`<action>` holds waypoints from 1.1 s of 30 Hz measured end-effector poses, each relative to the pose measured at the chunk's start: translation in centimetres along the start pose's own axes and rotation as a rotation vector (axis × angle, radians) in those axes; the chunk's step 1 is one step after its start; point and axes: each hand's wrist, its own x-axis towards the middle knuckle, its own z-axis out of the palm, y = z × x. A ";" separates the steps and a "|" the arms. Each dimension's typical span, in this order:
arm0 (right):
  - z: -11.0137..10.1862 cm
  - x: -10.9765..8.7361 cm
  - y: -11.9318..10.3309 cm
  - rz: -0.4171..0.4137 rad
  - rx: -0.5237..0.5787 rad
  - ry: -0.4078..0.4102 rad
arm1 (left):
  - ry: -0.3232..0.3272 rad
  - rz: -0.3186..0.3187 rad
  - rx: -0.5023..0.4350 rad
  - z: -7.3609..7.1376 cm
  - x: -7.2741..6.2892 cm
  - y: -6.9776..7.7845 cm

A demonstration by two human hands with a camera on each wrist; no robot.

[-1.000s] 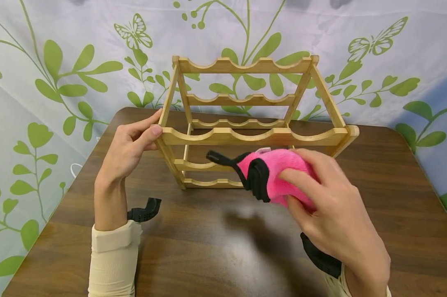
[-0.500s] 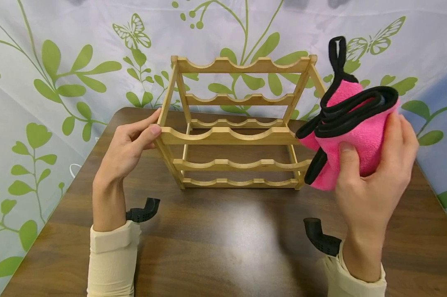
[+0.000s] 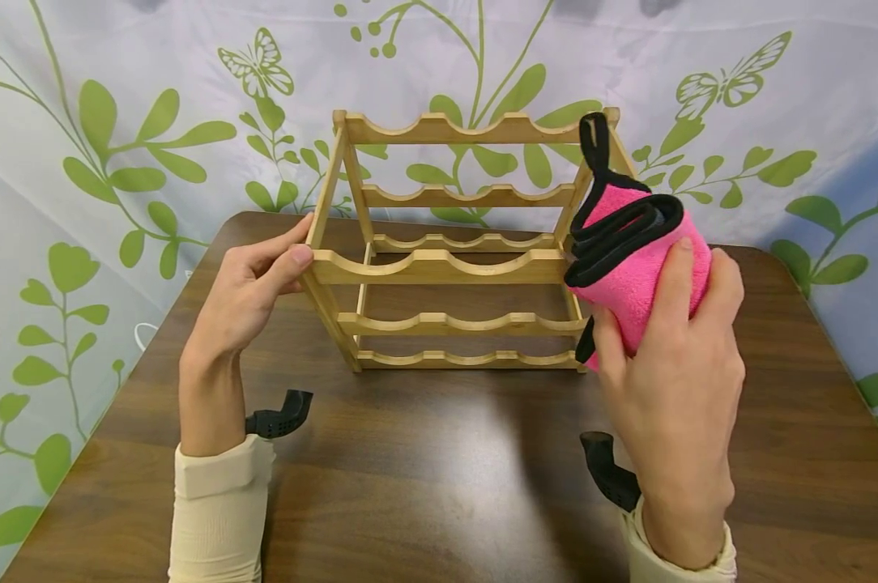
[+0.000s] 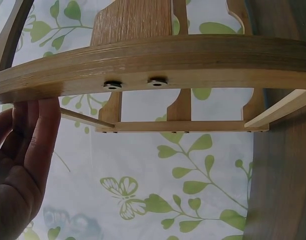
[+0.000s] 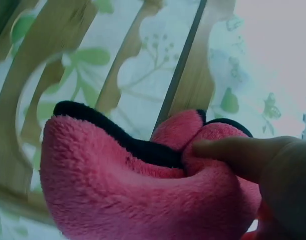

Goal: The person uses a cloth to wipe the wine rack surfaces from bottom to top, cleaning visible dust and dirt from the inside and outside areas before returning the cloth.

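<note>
A wooden wine rack (image 3: 439, 269) with scalloped rails stands on the table. My left hand (image 3: 244, 285) holds its upper front left corner, thumb in front. In the left wrist view, the fingers of the left hand (image 4: 28, 155) reach up to a wooden bar (image 4: 192, 62) with metal fasteners. My right hand (image 3: 675, 389) grips a bunched pink cloth (image 3: 646, 263) with black edging and a hanging loop. The cloth hides the rack's upper front right corner; whether they touch I cannot tell. Close up, the plush cloth (image 5: 113, 185) lies folded under my thumb (image 5: 232, 152).
The brown wooden table (image 3: 424, 478) extends in front of the rack and to both sides. Behind it hangs a pale curtain (image 3: 147, 48) printed with green leaves and butterflies. A black wrist camera mount (image 3: 282, 414) projects from the left sleeve, another mount (image 3: 610, 470) from the right.
My right hand swung the cloth from the rack's front middle out to the right and up, then back left to the rack's right side. The left hand stayed on its corner.
</note>
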 end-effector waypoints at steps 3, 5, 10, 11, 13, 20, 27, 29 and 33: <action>0.1 0.0 -0.2 -0.024 0.049 -0.025 | 0.000 -0.002 0.002 0.0 0.0 0.0; 0.2 0.0 -0.3 -0.034 0.071 -0.036 | 0.000 -0.005 0.002 0.0 0.0 0.0; 0.2 -0.1 -0.3 -0.038 0.112 -0.050 | 0.002 -0.016 -0.003 0.0 0.1 0.1; 0.2 -0.1 -0.3 -0.036 0.121 -0.056 | 0.004 -0.019 0.007 0.0 0.1 0.2; 0.2 -0.1 -0.4 -0.032 0.142 -0.071 | 0.010 -0.025 0.040 0.0 0.0 0.2; 0.5 -0.3 -0.8 -0.030 0.192 -0.114 | 0.024 -0.033 0.088 -0.2 -0.1 0.3; 0.9 -0.6 -1.6 -0.064 0.297 -0.084 | 0.024 -0.035 0.071 -0.2 -0.2 0.3; 1.2 -0.8 -2.0 -0.118 0.362 -0.045 | 0.022 -0.037 0.065 -0.2 -0.1 0.3; 2.3 -1.2 -3.1 -0.292 0.512 0.050 | 0.017 -0.040 0.046 -0.1 0.0 0.2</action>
